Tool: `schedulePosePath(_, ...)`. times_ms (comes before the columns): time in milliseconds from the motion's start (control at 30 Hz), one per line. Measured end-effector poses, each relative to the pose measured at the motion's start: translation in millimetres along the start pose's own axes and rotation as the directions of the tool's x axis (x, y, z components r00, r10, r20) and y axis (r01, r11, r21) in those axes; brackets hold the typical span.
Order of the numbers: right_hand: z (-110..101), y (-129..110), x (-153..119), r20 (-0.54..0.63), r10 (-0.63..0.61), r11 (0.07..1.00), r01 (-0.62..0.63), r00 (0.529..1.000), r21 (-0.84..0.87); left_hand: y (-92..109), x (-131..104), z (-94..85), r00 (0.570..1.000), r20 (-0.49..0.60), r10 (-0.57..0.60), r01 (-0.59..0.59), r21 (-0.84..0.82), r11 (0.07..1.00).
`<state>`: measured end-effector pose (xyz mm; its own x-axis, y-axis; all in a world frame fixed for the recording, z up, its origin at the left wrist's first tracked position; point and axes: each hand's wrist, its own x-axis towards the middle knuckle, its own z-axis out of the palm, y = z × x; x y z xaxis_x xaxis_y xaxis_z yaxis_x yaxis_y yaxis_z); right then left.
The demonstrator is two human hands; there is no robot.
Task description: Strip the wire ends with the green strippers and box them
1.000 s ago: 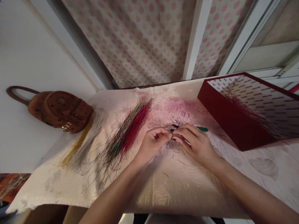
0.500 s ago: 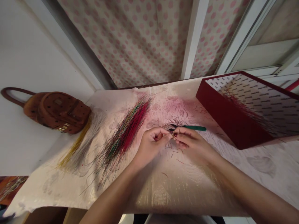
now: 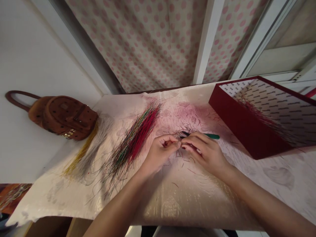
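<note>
My left hand (image 3: 164, 151) is closed, thumb and index finger pinched together above the middle of the table. Its fingertips meet those of my right hand (image 3: 206, 151), which is also closed, with fingers bent over from above. Whatever they pinch is too small and hidden to name. Behind the right hand lies a green-handled tool (image 3: 212, 136); its dark head shows near the fingertips and the hand covers its middle. Short wire-like clippings (image 3: 187, 127) are scattered around and beneath both hands. Left of them lies a long bundle of thin red, green and dark strands (image 3: 142, 133).
A red box (image 3: 240, 126) with a printed white lining stands at the right, holding more thin strands. Yellow strands (image 3: 80, 158) and grey strands (image 3: 95, 148) lie at the left beside a brown backpack (image 3: 66, 117). A pale cloth (image 3: 158, 200) covers the table.
My right hand has rolled over, its fingers now lying more across the top and hiding more of the green handle. The left hand keeps nearly the same pinch. The view has shifted slightly.
</note>
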<state>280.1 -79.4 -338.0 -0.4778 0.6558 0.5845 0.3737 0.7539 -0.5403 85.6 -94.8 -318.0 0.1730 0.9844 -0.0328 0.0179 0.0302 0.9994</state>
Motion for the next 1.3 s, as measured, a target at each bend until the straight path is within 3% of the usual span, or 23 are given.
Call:
schedulePosePath(67, 0.7, -0.9, 0.6, -0.018, 0.057, 0.995, -0.055, 0.998, 0.089, -0.5, -1.0, 0.1, 0.999, -0.002, 0.039, -0.039, 0.099, 0.994)
schedulePosePath(133, 1.6, -0.6, 1.5, 0.028, 0.203, 0.945, -0.204, 0.979, 0.257, -1.2, -2.6, 1.1, 0.997, -0.024, 0.07, -0.065, 0.177, 0.982)
schedulePosePath(167, 2.0, -0.2, 1.9, 0.099, 0.298, 0.872, -0.313, 0.949, 0.375, -1.4, -3.4, 1.7, 0.996, -0.032, 0.086, -0.078, 0.209, 0.975)
schedulePosePath(233, 3.0, 1.0, 2.4, 0.306, 0.421, 0.606, -0.515, 0.854, 0.606, -1.3, -4.4, 2.8, 0.993, -0.03, 0.115, -0.104, 0.245, 0.964)
schedulePosePath(300, 3.5, 2.2, 2.5, 0.467, 0.413, 0.337, -0.608, 0.782, 0.719, -0.6, -4.1, 2.8, 0.993, -0.013, 0.114, -0.108, 0.223, 0.969)
schedulePosePath(333, 3.5, 2.7, 2.2, 0.495, 0.4, 0.284, -0.618, 0.771, 0.733, -0.2, -3.3, 2.4, 0.995, -0.006, 0.1, -0.097, 0.191, 0.977)
schedulePosePath(367, 3.1, 3.1, 1.8, 0.485, 0.4, 0.31, -0.612, 0.778, 0.727, 0.0, -2.3, 1.8, 0.997, -0.006, 0.08, -0.078, 0.144, 0.986)
schedulePosePath(400, 2.4, 3.4, 1.3, 0.434, 0.409, 0.408, -0.586, 0.803, 0.7, 0.1, -1.1, 1.0, 0.999, -0.012, 0.051, -0.05, 0.087, 0.995)
schedulePosePath(467, 0.4, 3.7, 0.2, 0.244, 0.38, 0.709, -0.45, 0.892, 0.542, -0.6, 1.1, -0.4, 0.999, -0.031, -0.019, 0.018, -0.048, 0.999)
schedulePosePath(500, -0.7, 3.7, -0.2, 0.153, 0.316, 0.839, -0.351, 0.936, 0.415, -1.1, 2.0, -0.8, 0.998, -0.032, -0.058, 0.054, -0.112, 0.992)
schedulePosePath(567, -2.6, 3.6, -0.6, 0.056, 0.151, 0.972, -0.159, 0.987, 0.171, -2.3, 2.9, -1.1, 0.992, -0.021, -0.121, 0.115, -0.198, 0.973)
schedulePosePath(633, -3.7, 3.2, -0.4, 0.048, 0.043, 0.999, -0.044, 0.998, 0.031, -2.6, 2.6, -0.6, 0.989, -0.012, -0.146, 0.14, -0.214, 0.967)
schedulePosePath(767, -3.2, 1.7, 0.1, 0.006, -0.017, 0.999, 0.017, 1.0, -0.052, -1.0, 0.9, 0.5, 0.994, -0.02, -0.108, 0.104, -0.156, 0.982)
schedulePosePath(867, -1.7, 0.1, 0.0, -0.026, 0.012, 1.0, -0.011, 1.0, 0.021, -1.1, 0.4, -0.2, 0.999, -0.006, -0.038, 0.037, -0.07, 0.997)
schedulePosePath(967, 0.2, -0.9, 0.6, -0.03, 0.15, 0.969, -0.141, 0.988, 0.203, -2.7, -0.5, -0.6, 1.0, -0.007, 0.031, -0.03, 0.062, 0.998)
schedulePosePath(1033, 1.4, -1.0, 1.7, 0.061, 0.337, 0.852, -0.332, 0.94, 0.406, -3.0, -2.2, 0.4, 0.998, -0.021, 0.057, -0.054, 0.132, 0.99)
schedulePosePath(1067, 1.9, -0.9, 2.4, 0.152, 0.429, 0.727, -0.44, 0.891, 0.528, -2.7, -3.2, 1.2, 0.997, -0.024, 0.069, -0.065, 0.159, 0.985)
schedulePosePath(1133, 2.6, -0.5, 3.4, 0.382, 0.51, 0.367, -0.597, 0.771, 0.714, -1.5, -4.9, 2.8, 0.995, -0.017, 0.101, -0.096, 0.193, 0.976)
schedulePosePath(1200, 2.8, 0.1, 3.8, 0.556, 0.464, 0.07, -0.655, 0.689, 0.753, -0.4, -5.3, 3.6, 0.993, -0.009, 0.117, -0.113, 0.196, 0.974)
schedulePosePath(1233, 2.8, 0.4, 3.6, 0.587, 0.442, 0.017, -0.66, 0.679, 0.751, -0.2, -4.8, 3.6, 0.994, -0.011, 0.113, -0.109, 0.181, 0.977)
schedulePosePath(1267, 2.7, 0.6, 3.2, 0.581, 0.439, 0.041, -0.662, 0.685, 0.749, -0.2, -3.9, 3.4, 0.995, -0.014, 0.104, -0.1, 0.156, 0.983)
schedulePosePath(1300, 2.7, 0.9, 2.6, 0.535, 0.459, 0.141, -0.653, 0.71, 0.745, -0.6, -2.7, 3.0, 0.996, -0.021, 0.089, -0.086, 0.12, 0.989)
